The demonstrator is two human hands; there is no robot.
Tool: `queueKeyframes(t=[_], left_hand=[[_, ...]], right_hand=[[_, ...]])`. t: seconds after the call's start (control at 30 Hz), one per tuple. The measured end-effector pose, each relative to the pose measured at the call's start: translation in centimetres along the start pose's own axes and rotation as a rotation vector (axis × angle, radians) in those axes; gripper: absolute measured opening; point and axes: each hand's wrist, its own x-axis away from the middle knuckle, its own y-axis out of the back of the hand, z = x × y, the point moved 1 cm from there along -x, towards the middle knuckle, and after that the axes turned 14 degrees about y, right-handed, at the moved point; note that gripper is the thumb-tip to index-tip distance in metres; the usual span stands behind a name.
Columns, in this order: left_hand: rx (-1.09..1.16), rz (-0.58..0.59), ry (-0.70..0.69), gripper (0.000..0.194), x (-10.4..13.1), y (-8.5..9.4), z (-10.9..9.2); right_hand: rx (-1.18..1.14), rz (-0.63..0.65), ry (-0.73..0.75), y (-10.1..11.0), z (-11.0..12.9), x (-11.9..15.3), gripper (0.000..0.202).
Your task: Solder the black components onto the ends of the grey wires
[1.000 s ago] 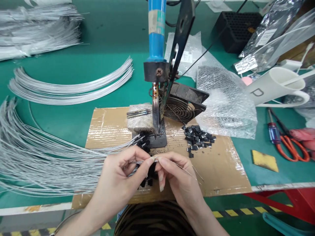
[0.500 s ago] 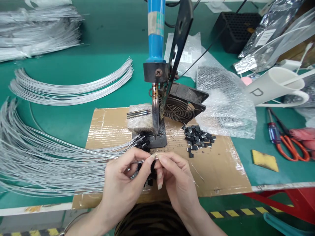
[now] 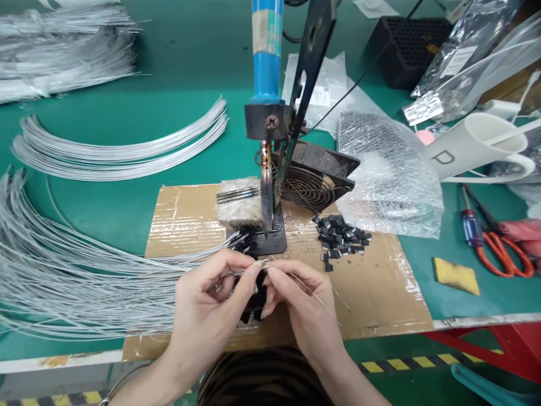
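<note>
My left hand (image 3: 213, 307) pinches a grey cable (image 3: 183, 267) between thumb and forefinger, close to its tip. Fingertip to fingertip with it, my right hand (image 3: 306, 296) is closed in a pinch on a thin silvery wire (image 3: 313, 294), which trails back across that hand. The exact join between the fingertips is too small to make out. Below and behind the fingers lie black connector ends (image 3: 252, 313), partly hidden. Just beyond the hands, a blue-handled soldering iron (image 3: 267, 73) stands clamped, tip down, over a dark metal base (image 3: 274, 243).
Many grey cables (image 3: 84, 287) fan out at left, with another bundle (image 3: 122, 155) behind. Small black connectors (image 3: 340, 234) are heaped on the cardboard (image 3: 380, 287). A fan (image 3: 315, 177), bubble wrap (image 3: 389, 175), a mug (image 3: 469, 149), a yellow sponge (image 3: 456, 276) and orange-handled scissors (image 3: 502, 256) stand rightward.
Both hands have shifted slightly left, still pinching close together. More of the thin wire now shows across my right hand, and its fingers have turned a little.
</note>
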Motion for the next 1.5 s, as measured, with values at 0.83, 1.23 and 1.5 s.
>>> queueKeyframes(t=[0.83,1.23,1.5], left_hand=[[-0.211,-0.026,-0.180,0.014,0.3,0.2,0.1],[-0.233,0.044,-0.244,0.013,0.3,0.6,0.0],[-0.209,0.052,-0.252,0.014,0.1,0.5,0.0]], right_hand=[[0.001,0.011,0.020,0.2,0.2,0.2,0.013],[-0.024,0.071,-0.121,0.9,1.6,-0.5,0.015],[-0.049,0.066,-0.150,0.8,1.5,-0.7,0.017]])
